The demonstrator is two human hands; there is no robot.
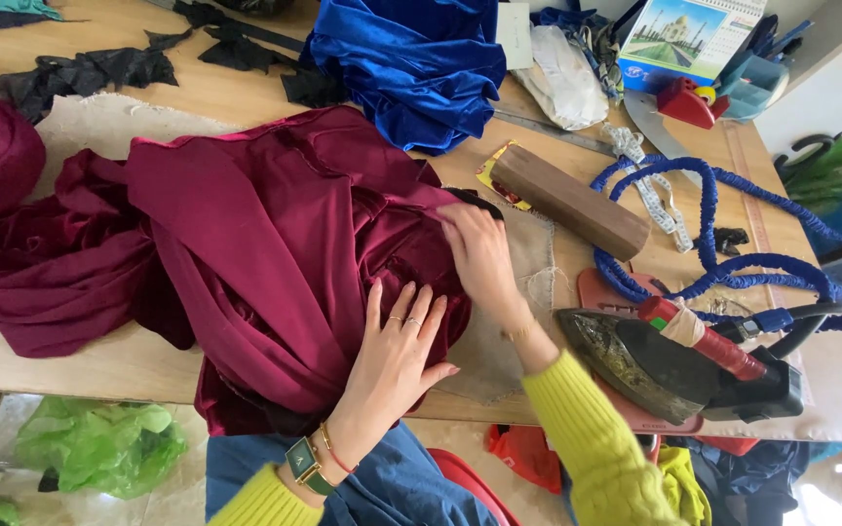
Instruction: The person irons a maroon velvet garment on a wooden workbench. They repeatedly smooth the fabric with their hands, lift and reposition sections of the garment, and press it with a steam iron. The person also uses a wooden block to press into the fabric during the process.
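Lying in the middle of the wooden table (99,365), the dark red shiny cloth (275,244) is pressed by the flat, unclenched left hand (397,356) and pinched by the right hand (479,255); beside the cloth, the old black iron (655,365) is parked.

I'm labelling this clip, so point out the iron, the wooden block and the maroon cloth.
iron (635,362), head view, on its dark soleplate.
wooden block (569,200), head view, middle of its top face.
maroon cloth (275,234), head view, on the smooth fold left of the hands.

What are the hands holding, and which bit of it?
The maroon fabric: left hand presses flat on its bunched lower part, right hand pinches its right edge.
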